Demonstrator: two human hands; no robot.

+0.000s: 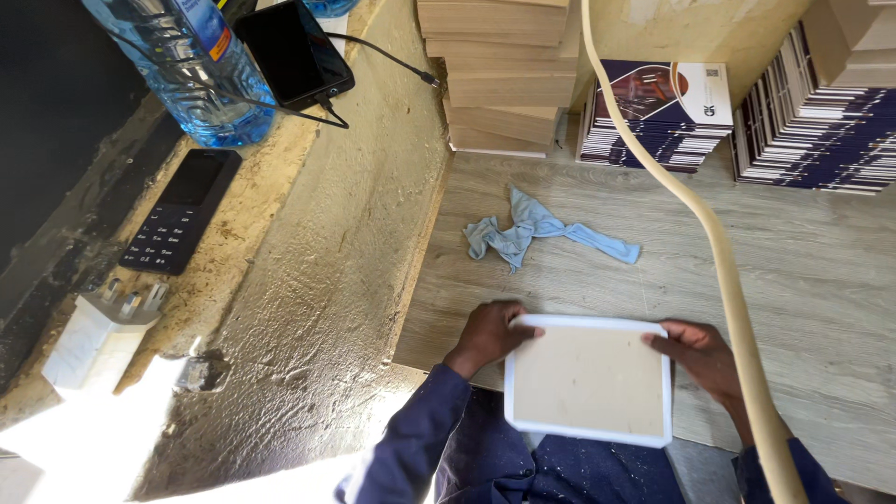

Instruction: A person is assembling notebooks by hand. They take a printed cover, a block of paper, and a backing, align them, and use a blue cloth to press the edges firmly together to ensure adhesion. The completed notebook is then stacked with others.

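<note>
**Flat board held at both short edges**

A white-rimmed rectangular panel with a beige face [588, 381] lies at the near edge of the grey wood-grain table [821, 280]. The left hand [490, 333] and right hand [702, 357] each clasp a side edge. It looks stiff and light; the edges suit gripping. A crumpled pale-blue cloth [537, 229] lies farther off; stacked booklets [653, 117] stand at the far wall.

One head-worn camera looked steeply down, close over the bench [803, 280], with both hands low in the frame's centre.
</note>
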